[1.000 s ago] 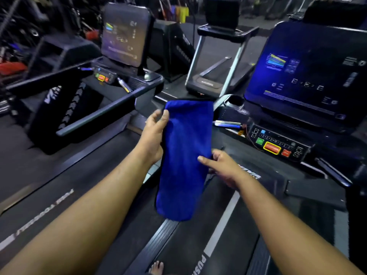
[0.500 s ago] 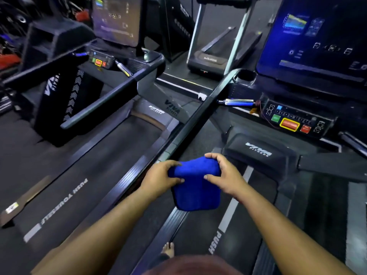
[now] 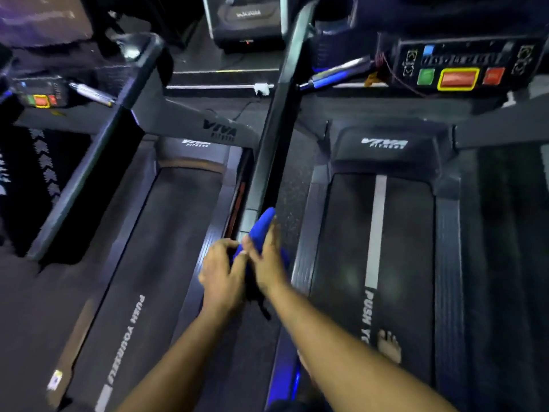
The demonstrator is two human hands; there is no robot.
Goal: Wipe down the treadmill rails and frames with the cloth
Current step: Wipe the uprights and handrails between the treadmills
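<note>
Head view, looking down between two treadmills. Both hands together at the near end of the handrail (image 3: 269,150), clamped on the blue cloth (image 3: 261,230): left hand (image 3: 221,270) with fingers curled against the cloth's left side, right hand (image 3: 267,263) laid along its right side, thumb over the fold. Cloth bunched into a narrow wedge, tip touching or just short of the rail's end; blur hides which.

Progress, as a judgement: barely begun. Cloth only now at the rail end, the long dark stretch up toward the console (image 3: 459,68) not visibly wiped, though no streaks or dust readable in this light either way. Left to do: this rail's full length, the far-side rail, the uprights and deck frames.

Around: belt (image 3: 377,233) on the right with a grey stripe and "PUSH" lettering, a bare foot (image 3: 389,346) on it. A second treadmill on the left, its belt (image 3: 154,248) just beside the hands. A metal-and-blue bar (image 3: 335,75) crossing near the rail's upper part, likely to interrupt a straight swipe. A smaller machine (image 3: 248,19) well beyond. Dim light, motion blur throughout.
</note>
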